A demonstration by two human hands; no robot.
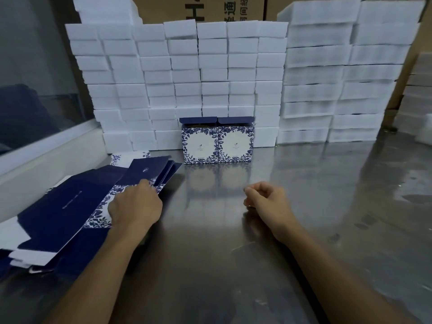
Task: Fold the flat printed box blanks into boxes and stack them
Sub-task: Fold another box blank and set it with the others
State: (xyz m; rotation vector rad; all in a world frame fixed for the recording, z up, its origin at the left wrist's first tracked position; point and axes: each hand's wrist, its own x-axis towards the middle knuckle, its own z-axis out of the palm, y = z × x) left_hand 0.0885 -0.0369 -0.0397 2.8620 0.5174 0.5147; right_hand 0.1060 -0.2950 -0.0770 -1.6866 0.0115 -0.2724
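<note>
While two boxes (217, 140) stood folded side by side at the back of the steel table (304, 195), touching one another and backed against the white foam blocks (177, 73), the blanks (77, 202) lay in a loose, fanned pile at the near left edge. Left hand (134, 204): resting on top of the pile, fingers curled at the edge of the uppermost blank, apparently pinching it; the fingertips were hidden, so the grip is judged, not certain. Right hand (264, 198): off the pile, well apart from it, fingers loosely curled, holding nothing. Step in hand, by judgement: separating one blank from the pile. To do it well, lift a single sheet by its edge, check none clings beneath, and bring it to the bare steel between the hands so the free hand can help open it. Containers: both boxes had top flaps raised; contents could not be seen. More foam stacks (346, 73) stood at right.
</note>
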